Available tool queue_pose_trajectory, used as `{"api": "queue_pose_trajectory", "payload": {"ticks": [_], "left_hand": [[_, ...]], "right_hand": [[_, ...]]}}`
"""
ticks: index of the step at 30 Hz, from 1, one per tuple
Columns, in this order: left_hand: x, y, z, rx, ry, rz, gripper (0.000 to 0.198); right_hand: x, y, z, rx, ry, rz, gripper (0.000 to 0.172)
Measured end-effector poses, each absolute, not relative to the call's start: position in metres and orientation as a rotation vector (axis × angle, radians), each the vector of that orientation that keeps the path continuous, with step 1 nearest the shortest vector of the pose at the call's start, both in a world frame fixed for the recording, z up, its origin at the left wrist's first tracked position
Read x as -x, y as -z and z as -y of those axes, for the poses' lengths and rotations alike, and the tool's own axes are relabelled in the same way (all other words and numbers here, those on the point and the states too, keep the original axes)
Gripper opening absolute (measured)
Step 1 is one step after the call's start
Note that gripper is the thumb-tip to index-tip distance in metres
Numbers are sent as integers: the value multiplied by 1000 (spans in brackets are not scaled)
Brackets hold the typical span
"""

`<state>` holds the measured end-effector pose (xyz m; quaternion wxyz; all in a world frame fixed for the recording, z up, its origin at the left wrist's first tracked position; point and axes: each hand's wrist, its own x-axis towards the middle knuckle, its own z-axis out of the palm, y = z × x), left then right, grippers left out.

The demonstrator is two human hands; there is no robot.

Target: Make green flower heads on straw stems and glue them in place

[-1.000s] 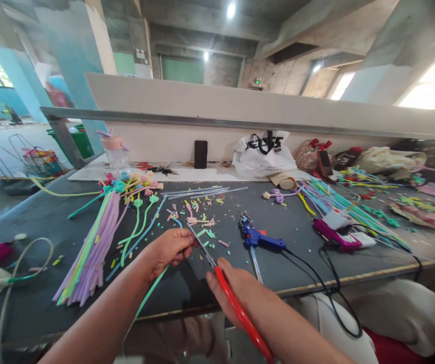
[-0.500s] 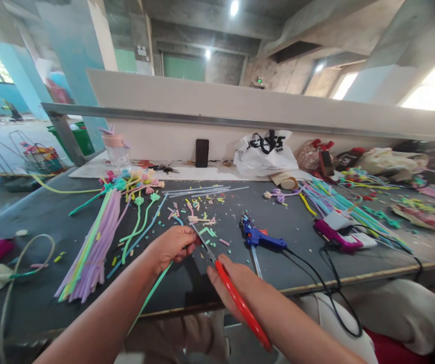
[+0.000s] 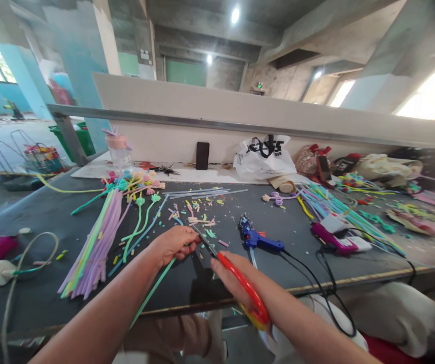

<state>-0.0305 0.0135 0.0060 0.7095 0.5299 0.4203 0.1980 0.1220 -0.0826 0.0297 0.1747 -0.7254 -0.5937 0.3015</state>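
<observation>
While the left hand (image 3: 177, 243) is closed on a green stem (image 3: 154, 290) slanting past the near edge of the bench (image 3: 281, 215), the right hand (image 3: 229, 282) grips red-handled scissors (image 3: 242, 276), their blades (image 3: 204, 240) reaching the left hand, near a blue glue gun (image 3: 265, 241).

The left forearm (image 3: 105, 306) and right forearm (image 3: 293, 311) reach forward, bare, slanting toward each other. The left hand (image 3: 178, 243) pinches with curled fingers; the right hand (image 3: 232, 275), near but apart and closer to the body, is wrapped in a grip.
</observation>
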Motion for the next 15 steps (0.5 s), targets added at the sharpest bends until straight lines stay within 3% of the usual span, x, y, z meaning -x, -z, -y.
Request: {"api": "queue_pose_trajectory", "payload": {"ticks": [9, 15], "left_hand": [[46, -6, -16, -1194, -543, -845, 22], [44, -6, -15, -1197, -515, -825, 17]], "right_hand": [[-128, -44, 100, 1946, -1324, 1582, 30], [-124, -41, 101, 2017, -1272, 1545, 27]]}}
